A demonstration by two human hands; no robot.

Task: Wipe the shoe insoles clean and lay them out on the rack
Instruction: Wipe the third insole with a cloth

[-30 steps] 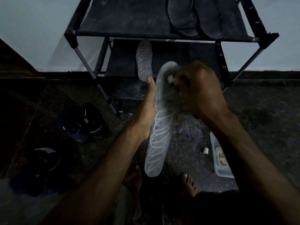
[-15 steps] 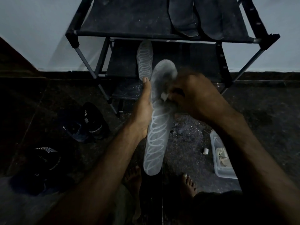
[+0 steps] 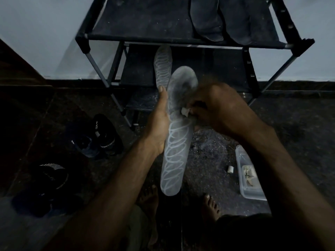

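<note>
the left hand [image 3: 159, 127] grips the pale looped-pattern insole [image 3: 176, 142] along its left edge, thumb up its side, while the right hand [image 3: 215, 107] pinches a small white wipe [image 3: 184, 111] against its middle. a matching insole [image 3: 162, 67] lies on the rack's [image 3: 137, 36] lower shelf, two dark insoles [image 3: 206, 20] on top. writing on the shoes [image 3: 101, 136] is too small to read.

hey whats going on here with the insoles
A person is cleaning a pale patterned insole. The left hand holds it along one edge, while the right hand rubs a small white wipe across its middle. A matching insole lies on the rack's lower shelf, and two dark insoles lie on the top shelf. Shoes and a clear plastic box sit on the floor.
</note>
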